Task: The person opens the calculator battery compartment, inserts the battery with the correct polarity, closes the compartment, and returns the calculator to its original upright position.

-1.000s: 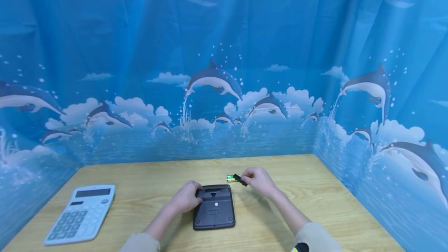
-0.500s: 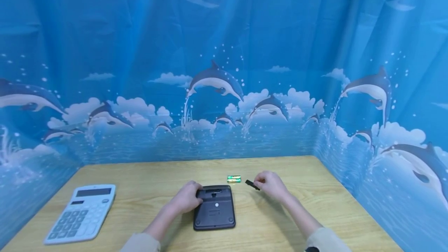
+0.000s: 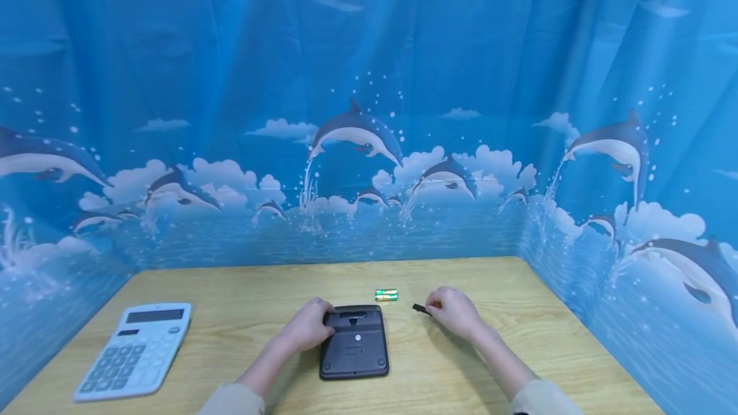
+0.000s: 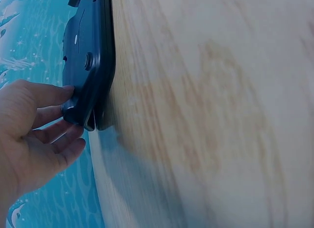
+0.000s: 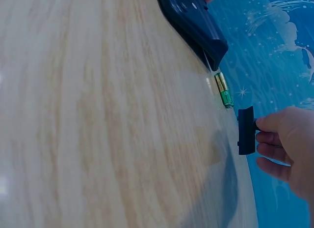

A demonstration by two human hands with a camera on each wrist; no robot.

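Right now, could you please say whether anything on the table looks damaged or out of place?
Only the dark device looks undone: its slot appears open, two batteries lie loose near it, and the right hand pinches what looks like its black cover. No damage shows.

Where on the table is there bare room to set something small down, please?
Bare wood lies between the pale calculator and the left hand, and between the right hand and the table's right edge. It is crowded between the hands, with the dark device, batteries and black piece.

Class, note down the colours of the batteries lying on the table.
The batteries are green and gold, shown best in the right wrist view.
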